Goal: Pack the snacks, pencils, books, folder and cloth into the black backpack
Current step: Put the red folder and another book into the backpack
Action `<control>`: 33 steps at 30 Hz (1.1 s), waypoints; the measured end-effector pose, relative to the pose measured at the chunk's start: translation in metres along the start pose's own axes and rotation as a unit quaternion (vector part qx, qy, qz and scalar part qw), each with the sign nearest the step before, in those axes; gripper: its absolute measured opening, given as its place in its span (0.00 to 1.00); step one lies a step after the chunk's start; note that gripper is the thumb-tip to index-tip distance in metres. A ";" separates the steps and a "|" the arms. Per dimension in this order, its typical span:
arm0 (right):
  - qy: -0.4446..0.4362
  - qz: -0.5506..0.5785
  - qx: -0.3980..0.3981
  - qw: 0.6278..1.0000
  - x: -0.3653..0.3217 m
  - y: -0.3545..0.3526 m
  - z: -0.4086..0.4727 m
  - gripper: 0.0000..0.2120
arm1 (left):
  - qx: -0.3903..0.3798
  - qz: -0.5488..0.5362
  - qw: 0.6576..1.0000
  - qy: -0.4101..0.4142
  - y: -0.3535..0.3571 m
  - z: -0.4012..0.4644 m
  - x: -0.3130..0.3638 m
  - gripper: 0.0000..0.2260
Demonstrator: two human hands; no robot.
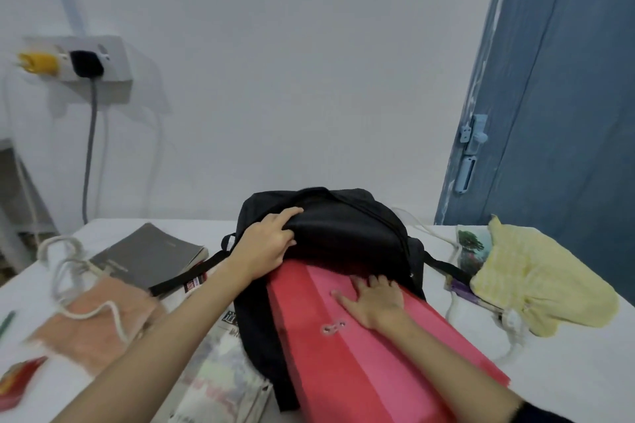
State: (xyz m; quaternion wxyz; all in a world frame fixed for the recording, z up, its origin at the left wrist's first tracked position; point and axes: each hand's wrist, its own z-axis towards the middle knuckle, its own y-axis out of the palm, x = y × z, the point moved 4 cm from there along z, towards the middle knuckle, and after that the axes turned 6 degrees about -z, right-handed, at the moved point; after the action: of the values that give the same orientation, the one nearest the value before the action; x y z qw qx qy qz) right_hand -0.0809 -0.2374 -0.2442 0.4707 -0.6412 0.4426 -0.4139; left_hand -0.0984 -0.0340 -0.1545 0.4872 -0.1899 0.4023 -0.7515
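The left hand (266, 247) grips the upper lip of the soft black fabric backpack (343, 233), fingers curled over the edge of the opening to hold it up. The right hand (372, 300) lies flat, fingers spread and straight, on the broad red-and-pink flat cardboard folder (360, 347), whose far end is already tucked under the lifted flap while most of its length lies outside, on the bag's lower panel.

The backpack lies in the middle of the white tabletop (567, 371). Left of it rests a grey softcover book (151, 256), with a peach cloth drawstring pouch (96, 323) nearer the camera and a small red snack packet (20, 381) at the frame's edge. A stack of printed paperbacks (220, 374) sits partly under the bag. To the right lies a pale yellow knitted cloth (536, 278) over a printed tote.

The folder looks nearly as wide as the mouth, so a corner could catch on the zipper edge and the card could buckle if pushed flat-handed. With only an open palm on it, the hand may slide over the smooth cover rather than drive it in. If the left hand's hold slackens, the flap would drop and close the gap. Pushing hard could also shove the whole bag away across the tabletop.
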 end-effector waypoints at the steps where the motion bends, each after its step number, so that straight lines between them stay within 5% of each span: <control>1: 0.011 0.007 0.009 1.000 -0.004 -0.003 0.006 0.37 | -0.006 -0.006 1.000 -0.001 0.003 -0.001 0.001 0.08; 6: -0.007 0.091 -0.052 0.994 -0.011 -0.021 0.016 0.40 | -0.016 -0.023 0.999 -0.027 0.012 -0.011 -0.002 0.08; 12: -0.160 0.062 -0.161 0.972 -0.028 -0.014 -0.054 0.42 | -0.016 -0.047 0.998 -0.043 0.023 -0.009 -0.008 0.07; 23: -0.072 0.078 -0.030 0.994 -0.068 0.001 0.022 0.42 | -0.003 -0.059 0.997 -0.054 0.024 -0.012 -0.004 0.09; 33: -0.094 0.133 -0.084 0.983 -0.079 -0.013 0.029 0.37 | -0.104 -0.124 0.983 -0.088 0.029 -0.027 -0.001 0.05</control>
State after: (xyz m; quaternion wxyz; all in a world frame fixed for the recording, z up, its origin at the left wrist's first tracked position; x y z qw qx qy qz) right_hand -0.0725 -0.1533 -0.2471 0.5059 -0.6500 0.5106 -0.2469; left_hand -0.0994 -0.0282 -0.1934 0.4012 -0.3528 0.4072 -0.7407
